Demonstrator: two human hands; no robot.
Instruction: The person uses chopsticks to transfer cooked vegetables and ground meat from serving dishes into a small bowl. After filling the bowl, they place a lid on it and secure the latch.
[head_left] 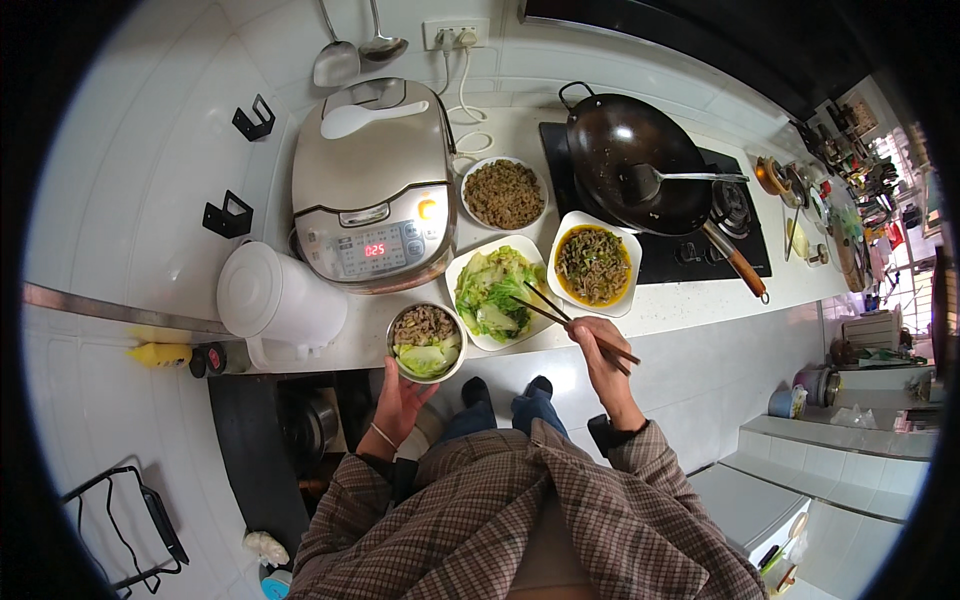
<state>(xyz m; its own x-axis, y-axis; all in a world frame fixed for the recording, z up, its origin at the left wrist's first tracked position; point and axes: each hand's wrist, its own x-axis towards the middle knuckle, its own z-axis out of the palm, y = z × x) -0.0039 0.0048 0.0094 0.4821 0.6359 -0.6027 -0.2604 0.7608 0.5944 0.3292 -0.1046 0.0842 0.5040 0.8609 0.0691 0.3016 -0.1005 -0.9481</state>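
The left hand cups the steel bowl beyond the surface edge; the right hand pinches chopsticks reaching the cabbage plate at one o'clock. Slippery leaves might drop between them.

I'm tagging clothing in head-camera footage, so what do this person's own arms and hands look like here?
Both arms wear long sleeves of a brown plaid jacket with thin dark and reddish check lines. The left hand is bare, with a thin pale band at the wrist. The right hand is bare too; a dark strap or cuff, possibly a watch, shows at its wrist. No gloves; rings cannot be made out.
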